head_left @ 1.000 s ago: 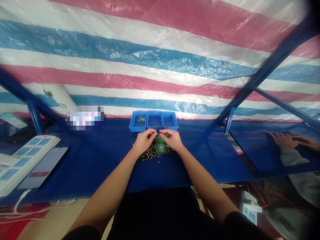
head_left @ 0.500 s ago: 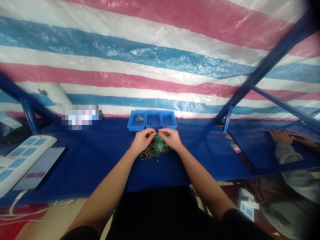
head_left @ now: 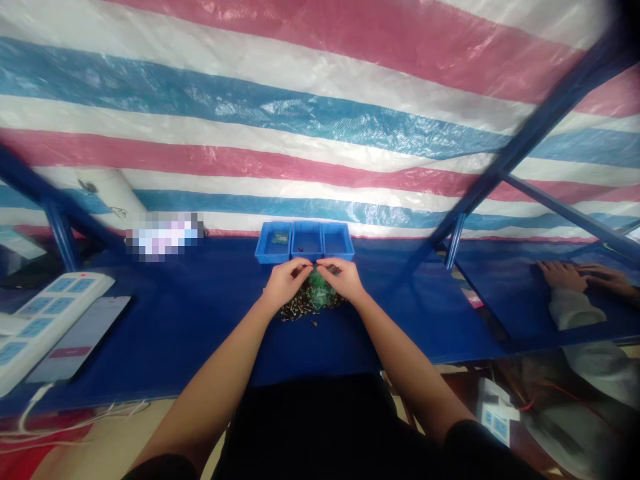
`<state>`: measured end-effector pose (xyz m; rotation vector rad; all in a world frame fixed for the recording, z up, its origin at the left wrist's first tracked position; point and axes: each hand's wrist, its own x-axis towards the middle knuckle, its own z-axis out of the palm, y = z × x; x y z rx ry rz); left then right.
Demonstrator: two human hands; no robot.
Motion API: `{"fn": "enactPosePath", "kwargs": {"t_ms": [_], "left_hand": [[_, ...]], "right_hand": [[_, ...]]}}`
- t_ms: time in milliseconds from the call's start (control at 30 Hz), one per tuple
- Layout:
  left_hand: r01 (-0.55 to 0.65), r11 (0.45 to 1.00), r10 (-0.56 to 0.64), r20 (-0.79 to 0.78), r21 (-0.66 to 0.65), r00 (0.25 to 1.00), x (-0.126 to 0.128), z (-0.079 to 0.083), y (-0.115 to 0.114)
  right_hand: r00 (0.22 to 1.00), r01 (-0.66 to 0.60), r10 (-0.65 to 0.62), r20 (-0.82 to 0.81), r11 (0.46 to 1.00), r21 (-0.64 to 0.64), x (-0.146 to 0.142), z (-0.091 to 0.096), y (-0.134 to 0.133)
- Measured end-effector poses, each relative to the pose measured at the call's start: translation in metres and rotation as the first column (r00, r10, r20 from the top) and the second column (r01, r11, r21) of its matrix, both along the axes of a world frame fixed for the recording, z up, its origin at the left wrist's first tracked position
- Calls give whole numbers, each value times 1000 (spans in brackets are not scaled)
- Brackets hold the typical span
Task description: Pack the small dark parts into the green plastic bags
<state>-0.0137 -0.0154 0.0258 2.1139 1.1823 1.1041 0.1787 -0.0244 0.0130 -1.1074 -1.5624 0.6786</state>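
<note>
My left hand (head_left: 289, 277) and my right hand (head_left: 342, 276) meet fingertip to fingertip, each closed in a pinch. Whatever lies between the fingertips is too small to make out. Under and between them is a heap of small brass-coloured pieces that look like screws (head_left: 299, 308). Green see-through plastic packets (head_left: 320, 288) lie in that heap, partly covered by my right hand. Just beyond my fingers stand three joined blue bins: the left bin (head_left: 274, 259) has a small clear-green packet inside, the middle bin (head_left: 307, 256) a small dark piece, and the right bin (head_left: 339, 256) shows its bare floor.
On the left of the blue table (head_left: 190, 347) are a white power strip (head_left: 60, 307) and a phone (head_left: 83, 343) on a cable. Blue frame posts (head_left: 455, 240) rise at both sides. Another person's hands (head_left: 565, 275) rest on the table at the right. Striped sheeting hangs behind.
Both hands keep the same pinch over the heap. The whole view has shifted very slightly; nothing else has visibly moved.
</note>
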Motion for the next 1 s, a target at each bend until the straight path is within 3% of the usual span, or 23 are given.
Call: {"fn": "enactPosePath", "kwargs": {"t_ms": [1000], "left_hand": [[-4, 1000, 4, 30, 2, 1000, 1, 0, 0]], "right_hand": [[1000, -14, 14, 20, 1000, 14, 2, -2, 2]]}}
